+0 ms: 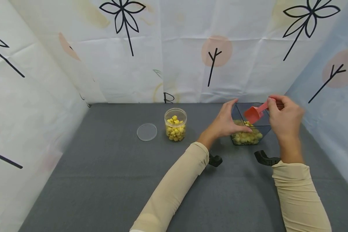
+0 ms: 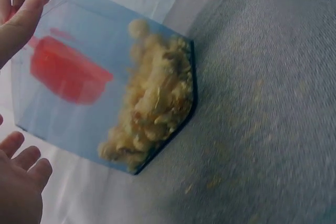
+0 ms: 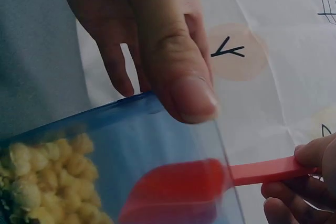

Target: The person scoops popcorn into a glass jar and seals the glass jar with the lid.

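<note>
At the table's right rear, a clear square-cornered container (image 1: 266, 129) holds a heap of yellow popcorn (image 1: 246, 137). My left hand (image 1: 227, 120) holds its left side, with the thumb along the near rim and the fingers toward the far side. My right hand (image 1: 287, 117) pinches the handle of a red scoop (image 1: 253, 114). Its bowl hangs tilted inside the container, above the popcorn. Through the wall, the left wrist view shows the scoop bowl (image 2: 71, 72) apart from the heap (image 2: 155, 95). Whether the bowl carries popcorn, I cannot tell.
Left of my left hand stands a lidless clear round jar (image 1: 176, 124), partly filled with yellow popcorn. A clear disc-shaped lid (image 1: 147, 132) lies flat beside it. Patterned white cloth (image 1: 185, 64) rises behind the grey table (image 1: 113, 180) and along both sides.
</note>
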Tool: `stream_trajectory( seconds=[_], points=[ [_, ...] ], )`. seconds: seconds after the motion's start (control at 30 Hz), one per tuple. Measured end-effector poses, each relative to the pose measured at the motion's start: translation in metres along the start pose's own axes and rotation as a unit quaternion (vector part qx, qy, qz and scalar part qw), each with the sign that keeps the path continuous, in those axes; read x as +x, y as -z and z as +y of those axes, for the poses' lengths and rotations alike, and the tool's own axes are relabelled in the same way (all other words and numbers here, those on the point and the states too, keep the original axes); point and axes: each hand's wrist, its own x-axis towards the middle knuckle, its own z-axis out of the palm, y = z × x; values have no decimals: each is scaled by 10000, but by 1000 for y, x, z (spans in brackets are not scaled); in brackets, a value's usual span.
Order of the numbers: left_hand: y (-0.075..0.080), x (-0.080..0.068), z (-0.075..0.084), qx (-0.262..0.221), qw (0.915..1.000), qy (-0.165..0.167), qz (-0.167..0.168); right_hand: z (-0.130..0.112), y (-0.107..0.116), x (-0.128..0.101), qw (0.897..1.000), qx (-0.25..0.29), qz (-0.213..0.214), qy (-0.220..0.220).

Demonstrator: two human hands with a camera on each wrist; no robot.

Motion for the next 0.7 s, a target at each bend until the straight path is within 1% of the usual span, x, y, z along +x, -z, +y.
stream_trajectory(
  seconds=[0.07,0.17,0.4,0.6,0.7],
  points=[
    [-3,1,1,-61,10000,16,-70,2,-3,-1,9998,-181,-12,88],
    [-8,3,3,-81,9999,22,-127,6,-5,-2,9993,-299,-88,194],
    [-17,6,7,-124,9998,119,-28,13,-10,-3,9989,-293,-246,268],
    [-24,8,9,-264,9990,354,120,17,-13,-3,9995,-63,-199,246],
    [-24,10,7,-291,9986,408,176,18,-14,-3,9995,97,-185,228]
  ],
)
